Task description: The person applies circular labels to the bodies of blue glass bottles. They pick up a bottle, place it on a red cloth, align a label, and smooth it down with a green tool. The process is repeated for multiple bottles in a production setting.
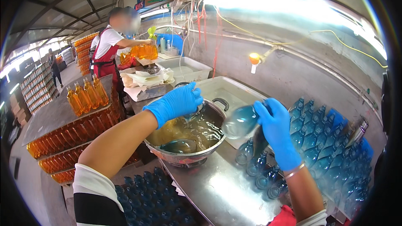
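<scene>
My left hand (180,102), in a blue glove, is closed over the far side of a metal pot (187,157) of yellowish liquid. Beneath its fingers shows part of what looks like a glass bottle (193,114), mostly hidden by the hand. A blue glass bottle (179,145) lies partly sunk at the pot's near side. Just right of the rim, my right hand (276,129), also gloved, grips a blue glass bottle (240,122) by its narrow end, tilted with the round base toward the pot. A dark, blurred shape hangs below that hand; I cannot tell what it is.
Rows of blue bottles (320,142) crowd the right side; more blue bottles (157,194) stand below the metal table (222,188). A white tub (224,87) sits behind the pot. Stacked amber bottles (83,129) are at left. A person (109,46) in a red apron handles amber bottles beyond.
</scene>
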A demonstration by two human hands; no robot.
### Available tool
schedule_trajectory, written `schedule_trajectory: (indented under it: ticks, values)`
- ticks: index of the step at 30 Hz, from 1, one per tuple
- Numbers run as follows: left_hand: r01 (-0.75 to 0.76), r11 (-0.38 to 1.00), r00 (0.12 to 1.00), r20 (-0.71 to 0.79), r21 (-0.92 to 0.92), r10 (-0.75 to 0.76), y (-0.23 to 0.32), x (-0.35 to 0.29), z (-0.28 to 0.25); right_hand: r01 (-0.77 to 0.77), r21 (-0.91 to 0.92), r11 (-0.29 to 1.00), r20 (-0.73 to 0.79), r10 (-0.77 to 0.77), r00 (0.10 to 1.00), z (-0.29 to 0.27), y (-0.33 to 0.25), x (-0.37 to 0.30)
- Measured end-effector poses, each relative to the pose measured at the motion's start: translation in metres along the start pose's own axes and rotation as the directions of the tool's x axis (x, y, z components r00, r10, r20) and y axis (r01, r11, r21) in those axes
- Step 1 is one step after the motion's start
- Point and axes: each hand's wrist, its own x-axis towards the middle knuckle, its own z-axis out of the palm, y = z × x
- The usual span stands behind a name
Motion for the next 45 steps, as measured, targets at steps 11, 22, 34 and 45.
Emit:
schedule_trajectory:
  ticks: [11, 22, 34, 45]
  values:
    - [0.337, 0.937, 0.941, 0.001, 0.092, -0.338, -0.002, -0.057, -0.020, -0.067, -0.392, 0.918, 0.220, 0.164, 0.962, 0.110, 0.032, 0.011]
    - [0.494, 0.850, 0.862, -0.025, -0.180, -0.506, 0.026, -0.075, -0.047, -0.081, -0.599, 0.797, 0.403, 0.387, 0.829, 0.100, 0.036, 0.007]
    - [0.031, -0.181, 0.708, 0.149, -0.983, -0.690, 0.128, 0.000, -0.118, -0.285, -0.131, 0.950, 0.379, 0.313, 0.871, -0.077, -0.014, -0.141]
    - [-0.118, -0.178, 0.474, 0.102, -0.977, -0.874, 0.295, 0.165, -0.120, -0.698, 0.391, 0.601, 0.080, 0.733, 0.676, -0.184, -0.006, -0.345]
